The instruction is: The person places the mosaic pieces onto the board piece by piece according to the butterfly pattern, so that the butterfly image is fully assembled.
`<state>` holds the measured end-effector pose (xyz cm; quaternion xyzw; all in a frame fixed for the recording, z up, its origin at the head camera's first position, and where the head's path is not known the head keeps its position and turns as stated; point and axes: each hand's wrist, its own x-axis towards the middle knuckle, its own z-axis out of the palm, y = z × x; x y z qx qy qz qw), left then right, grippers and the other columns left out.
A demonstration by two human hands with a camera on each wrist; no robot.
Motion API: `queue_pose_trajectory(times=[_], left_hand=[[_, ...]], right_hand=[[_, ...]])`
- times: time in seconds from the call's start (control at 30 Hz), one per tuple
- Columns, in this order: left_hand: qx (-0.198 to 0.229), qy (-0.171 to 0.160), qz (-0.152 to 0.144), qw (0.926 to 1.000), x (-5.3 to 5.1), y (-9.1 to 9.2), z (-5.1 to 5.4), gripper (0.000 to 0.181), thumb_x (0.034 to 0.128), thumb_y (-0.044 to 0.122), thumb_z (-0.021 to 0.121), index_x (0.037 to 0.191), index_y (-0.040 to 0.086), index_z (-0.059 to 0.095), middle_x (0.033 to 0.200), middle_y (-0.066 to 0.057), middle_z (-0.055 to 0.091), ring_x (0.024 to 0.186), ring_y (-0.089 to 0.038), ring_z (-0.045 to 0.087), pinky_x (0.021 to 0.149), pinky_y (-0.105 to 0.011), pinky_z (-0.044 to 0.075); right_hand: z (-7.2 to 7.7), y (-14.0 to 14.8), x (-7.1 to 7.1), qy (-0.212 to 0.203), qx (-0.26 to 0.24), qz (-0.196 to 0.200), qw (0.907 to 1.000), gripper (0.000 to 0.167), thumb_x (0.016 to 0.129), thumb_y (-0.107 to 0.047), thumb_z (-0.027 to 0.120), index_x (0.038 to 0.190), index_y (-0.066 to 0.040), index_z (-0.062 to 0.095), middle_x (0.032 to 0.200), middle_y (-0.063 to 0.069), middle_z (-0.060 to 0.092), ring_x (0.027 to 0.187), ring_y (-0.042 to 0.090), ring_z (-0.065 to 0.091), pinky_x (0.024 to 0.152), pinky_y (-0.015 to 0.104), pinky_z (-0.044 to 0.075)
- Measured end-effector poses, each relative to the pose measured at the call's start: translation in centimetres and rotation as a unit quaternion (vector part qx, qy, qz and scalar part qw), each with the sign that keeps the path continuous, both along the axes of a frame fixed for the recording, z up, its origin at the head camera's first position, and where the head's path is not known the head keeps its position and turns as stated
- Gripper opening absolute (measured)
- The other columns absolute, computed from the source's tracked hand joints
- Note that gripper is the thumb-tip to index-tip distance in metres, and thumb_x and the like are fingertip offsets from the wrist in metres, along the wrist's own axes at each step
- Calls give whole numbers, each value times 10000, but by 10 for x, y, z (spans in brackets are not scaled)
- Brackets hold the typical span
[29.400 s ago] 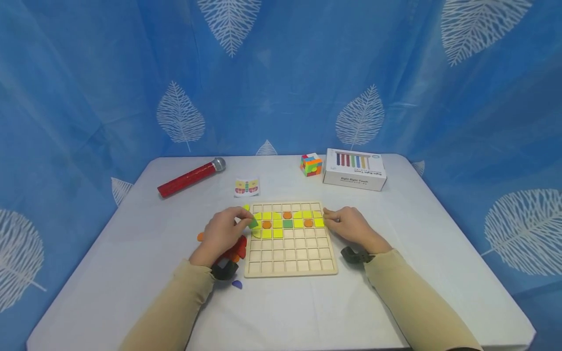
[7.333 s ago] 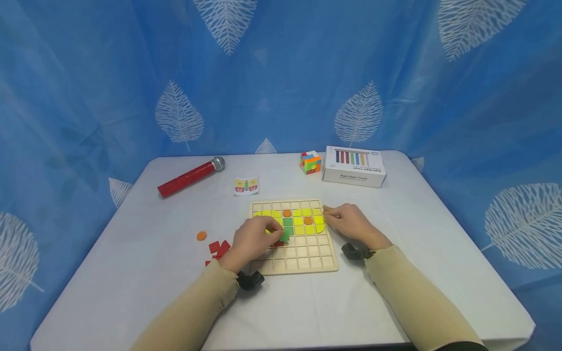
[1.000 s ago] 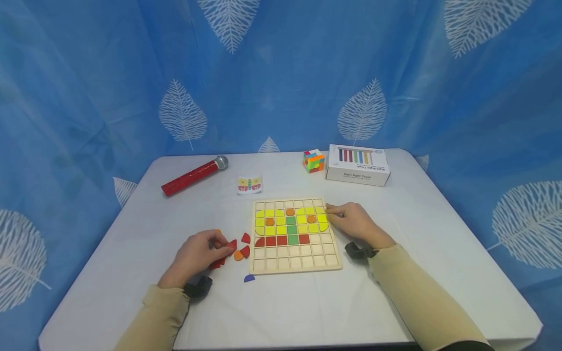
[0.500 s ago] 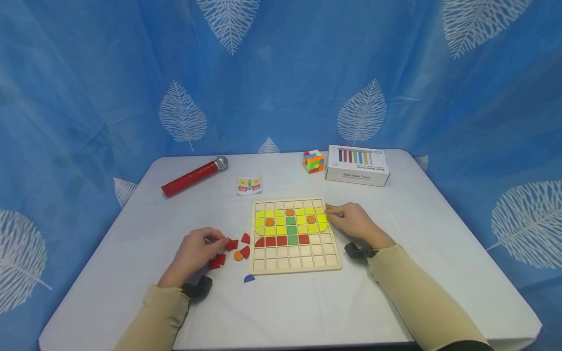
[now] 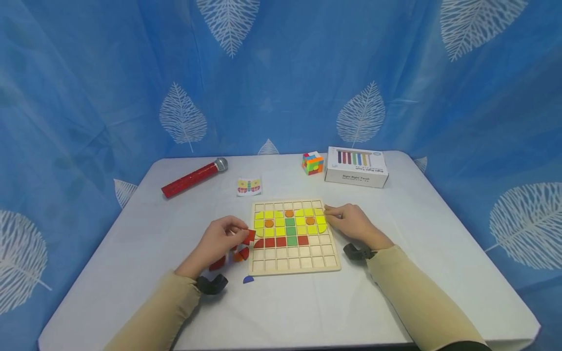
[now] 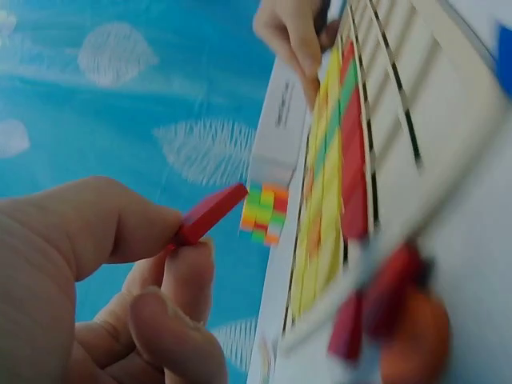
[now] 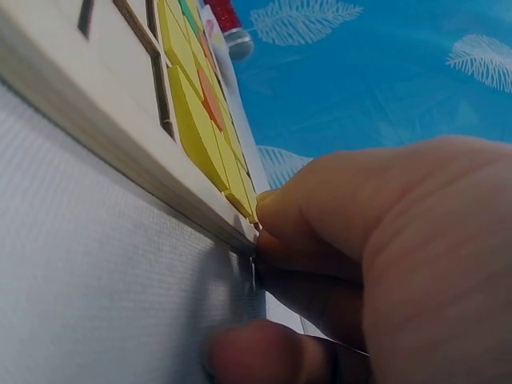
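My left hand (image 5: 218, 243) pinches a red square tile (image 5: 249, 237) between thumb and fingers, held above the left edge of the wooden grid board (image 5: 295, 273). In the left wrist view the held tile (image 6: 212, 213) is tilted and clear of the board. My right hand (image 5: 354, 226) grips the board's right rim, thumb on top in the right wrist view. Yellow tiles (image 5: 269, 214), orange discs (image 5: 310, 221), a green column (image 5: 291, 231) and a row of red tiles (image 5: 281, 242) lie in the grid. Left of the board, loose red tiles (image 5: 217, 263) are partly hidden by my hand.
A butterfly pattern card (image 5: 249, 186) lies behind the board. Further back are a red microphone (image 5: 190, 179), a puzzle cube (image 5: 312, 164) and a white box (image 5: 356, 168). One blue half-round piece (image 5: 248, 279) lies near the board's lower left corner.
My left hand has lifted a red tile from the loose pile and moved right to the board's edge. Since the earliest frame, green and red tiles have been added. My right hand has stayed put.
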<state>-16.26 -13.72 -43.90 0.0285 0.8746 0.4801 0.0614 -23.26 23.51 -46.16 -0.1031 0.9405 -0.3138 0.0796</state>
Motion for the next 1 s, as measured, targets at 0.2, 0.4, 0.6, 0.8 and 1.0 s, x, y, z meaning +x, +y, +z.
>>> queue_pose_trajectory(times=[0.2,0.4,0.6,0.8,1.0], left_hand=[[138,169,-387,9990,-14,34,3,133,927,225,749,1026,144,713,936,-22,691,802,-240,594,656,-321,531],[158,179,-848,9961,-28,69,-2,151,929,229,730,1052,140,728,909,-12,683,813,-194,610,675,-297,497],[-273,381,-1267,9908,-35,103,-1,123,921,195,700,1023,157,757,924,29,705,823,-166,609,695,-289,498],[-768,345,-1442,9860,-38,129,0,59,917,202,736,961,174,764,903,67,703,822,-145,617,727,-283,517],[-1244,593,-1752,9748,-35,142,0,72,924,181,734,951,175,800,863,84,717,792,-123,615,690,-254,509]], right_hand=[[-2,1,-1,-19,-35,13,10000,428,1004,-392,643,1374,-179,653,1498,-36,565,1461,321,448,1185,557,331],[-4,1,-2,26,-16,114,9999,415,1004,-375,644,1367,-174,658,1490,-26,572,1441,327,473,1172,553,353],[-1,2,-1,42,-5,155,9999,412,1010,-364,638,1375,-175,654,1496,-17,567,1442,330,469,1172,553,353],[0,3,-2,98,-21,195,9998,400,1012,-355,637,1367,-173,661,1497,-21,564,1441,322,472,1174,545,356],[-2,4,-2,122,-39,182,9998,398,1009,-360,639,1364,-181,664,1490,-30,571,1445,325,466,1172,555,355]])
